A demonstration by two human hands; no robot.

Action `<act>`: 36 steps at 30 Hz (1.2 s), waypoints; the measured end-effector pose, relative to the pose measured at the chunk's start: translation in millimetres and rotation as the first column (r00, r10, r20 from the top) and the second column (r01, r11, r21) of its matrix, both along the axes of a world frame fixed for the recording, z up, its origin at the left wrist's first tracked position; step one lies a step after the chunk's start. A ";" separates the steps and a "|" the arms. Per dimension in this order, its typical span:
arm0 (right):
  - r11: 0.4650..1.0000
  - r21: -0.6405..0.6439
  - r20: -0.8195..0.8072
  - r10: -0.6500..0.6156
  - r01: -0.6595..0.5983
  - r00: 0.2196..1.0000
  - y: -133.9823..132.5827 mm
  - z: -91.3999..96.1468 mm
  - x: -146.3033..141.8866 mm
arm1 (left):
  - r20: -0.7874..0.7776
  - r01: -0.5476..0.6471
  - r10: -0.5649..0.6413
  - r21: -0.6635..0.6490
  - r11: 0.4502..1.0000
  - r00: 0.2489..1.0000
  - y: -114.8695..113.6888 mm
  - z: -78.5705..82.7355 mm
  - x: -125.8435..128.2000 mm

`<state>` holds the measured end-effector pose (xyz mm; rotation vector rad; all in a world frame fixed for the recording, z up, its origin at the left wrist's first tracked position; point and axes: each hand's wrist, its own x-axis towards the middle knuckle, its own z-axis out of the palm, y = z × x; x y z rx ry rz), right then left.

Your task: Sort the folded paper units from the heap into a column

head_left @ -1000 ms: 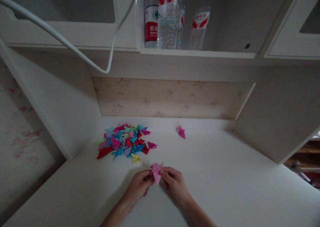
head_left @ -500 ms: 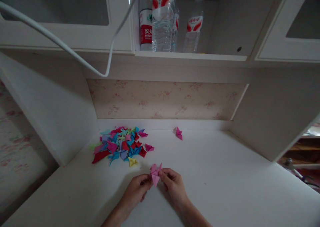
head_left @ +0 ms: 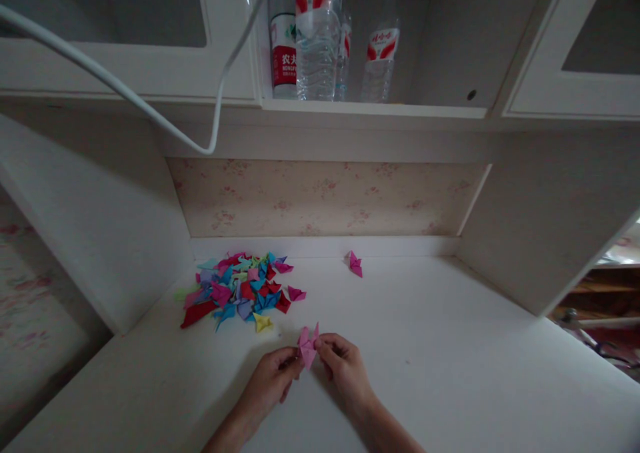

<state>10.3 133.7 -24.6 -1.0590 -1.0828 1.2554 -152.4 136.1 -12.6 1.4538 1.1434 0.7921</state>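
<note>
A pink origami crane [head_left: 307, 348] is held between my two hands, above the front middle of the white desk [head_left: 450, 373]. My left hand [head_left: 273, 376] pinches its left side, thumb and fingers closed. On the other side, my right hand [head_left: 345, 366] grips the crane's right edge between thumb and forefinger. Beyond my left hand lies a pile of folded paper pieces [head_left: 245, 290] in red, blue, pink, purple and green. A yellow folded piece [head_left: 263, 322] rests at the pile's near edge. One magenta folded piece [head_left: 355, 264] lies apart, near the back of the desk.
Overhead, an open cabinet shelf [head_left: 375, 108] holds several plastic water bottles [head_left: 317, 53]. A white cable [head_left: 150, 110] hangs down in front of the cabinet at the left. Side panels [head_left: 550, 220] bound the desk left and right, with a floral-papered wall [head_left: 320, 196] behind.
The crane has turned slightly in my fingers and its upper points look more upright. Both hands keep their pinch. The view has shifted a little.
</note>
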 end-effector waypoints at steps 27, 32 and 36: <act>0.998 -0.027 -0.016 0.056 -0.057 0.998 3.5 -5.1 -0.7 | -0.072 0.026 -0.024 0.029 0.999 0.997 -1.8 -1.9 -1.6; 0.998 -0.005 -0.046 0.062 -0.063 0.997 3.7 -6.6 -0.8 | -0.065 0.029 -0.028 0.018 0.999 0.998 -0.6 -2.8 -1.8; 0.995 -0.005 -0.071 0.098 -0.099 0.993 4.1 -1.6 0.7 | -0.096 0.038 -0.034 0.040 0.998 0.995 0.3 -4.0 -2.0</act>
